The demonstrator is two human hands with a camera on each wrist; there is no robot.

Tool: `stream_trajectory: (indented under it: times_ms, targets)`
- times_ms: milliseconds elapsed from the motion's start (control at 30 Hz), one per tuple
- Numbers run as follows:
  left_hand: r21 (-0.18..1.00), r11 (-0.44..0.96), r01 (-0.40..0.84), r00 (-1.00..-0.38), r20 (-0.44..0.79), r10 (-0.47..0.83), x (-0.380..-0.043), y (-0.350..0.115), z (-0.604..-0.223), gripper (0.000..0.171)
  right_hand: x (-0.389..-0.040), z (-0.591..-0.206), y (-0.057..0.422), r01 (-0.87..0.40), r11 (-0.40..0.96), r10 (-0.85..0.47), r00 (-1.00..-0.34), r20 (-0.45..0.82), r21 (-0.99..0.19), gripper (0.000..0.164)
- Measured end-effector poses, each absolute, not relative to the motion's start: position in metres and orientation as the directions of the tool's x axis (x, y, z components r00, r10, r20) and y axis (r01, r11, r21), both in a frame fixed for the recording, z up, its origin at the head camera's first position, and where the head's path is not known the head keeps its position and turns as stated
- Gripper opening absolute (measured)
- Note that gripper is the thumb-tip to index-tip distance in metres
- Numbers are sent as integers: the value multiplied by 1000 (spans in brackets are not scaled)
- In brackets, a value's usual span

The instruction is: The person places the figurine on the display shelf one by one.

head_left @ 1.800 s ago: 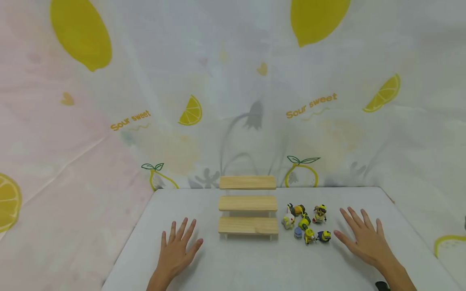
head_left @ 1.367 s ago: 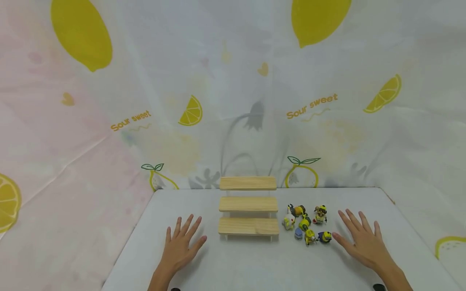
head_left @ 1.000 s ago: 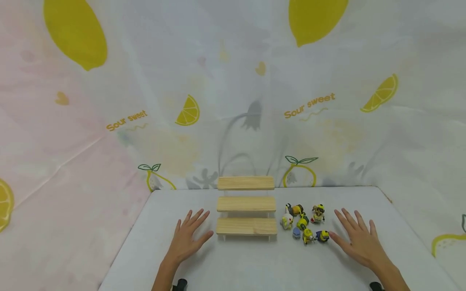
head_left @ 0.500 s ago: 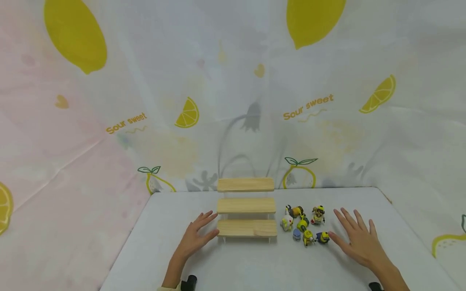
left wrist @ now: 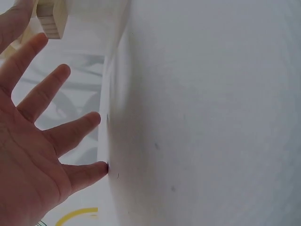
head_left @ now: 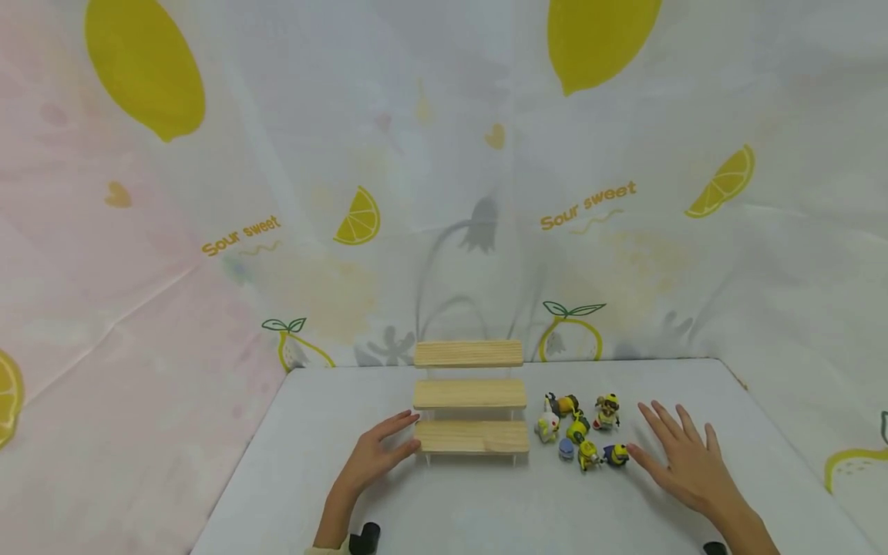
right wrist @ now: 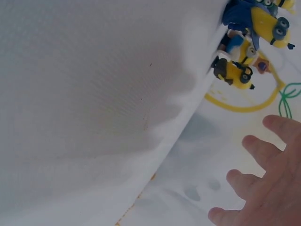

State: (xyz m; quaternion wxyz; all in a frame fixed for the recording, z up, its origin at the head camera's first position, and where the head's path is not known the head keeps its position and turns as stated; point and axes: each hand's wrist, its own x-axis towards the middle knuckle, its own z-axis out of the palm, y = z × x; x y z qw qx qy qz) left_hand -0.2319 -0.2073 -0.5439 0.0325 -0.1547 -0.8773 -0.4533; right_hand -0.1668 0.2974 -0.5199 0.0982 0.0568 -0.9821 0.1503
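My left hand point(head_left: 375, 456) is beside the left end of a three-tier wooden display stand point(head_left: 472, 437), thumb and fingers spread around the lowest board's end. Whether it touches the wood I cannot tell. The left wrist view shows the fingers extended, with a board end point(left wrist: 51, 21) by the thumb and index finger. On the right, my right hand point(head_left: 690, 461) has its fingers spread and holds nothing. Its thumb is close to a minion figure in blue point(head_left: 615, 455). More minion figures point(right wrist: 235, 73) appear at the top right of the right wrist view.
Several small figures cluster right of the stand, among them a white one point(head_left: 546, 426), a small blue piece point(head_left: 566, 449) and a yellow-capped one point(head_left: 607, 412). A white table point(head_left: 499, 509) lies under everything. A lemon-print cloth point(head_left: 444, 154) hangs behind it.
My left hand has moved right and slightly forward from the table's left side to the stand's left end, turning inward. The right hand has barely moved; stand and figures stay put.
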Motion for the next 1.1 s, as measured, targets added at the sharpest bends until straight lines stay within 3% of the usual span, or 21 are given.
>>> stream_trajectory:
  times_ms: [433, 833, 1100]
  targets:
    - [734, 559, 387, -921, 271, 282, -233, -208, -547, 48, -164, -521, 297, -130, 946, -78, -980, 183, -295, 76]
    - [776, 536, 332, -939, 217, 267, -234, -208, -541, 48, -164, -515, 293, -159, 947, -94, -968, 233, -279, 65]
    - [781, 541, 311, -944, 190, 268, -233, -208, -540, 50, -166, -517, 291, -259, 923, -140, -914, 380, -284, 44]
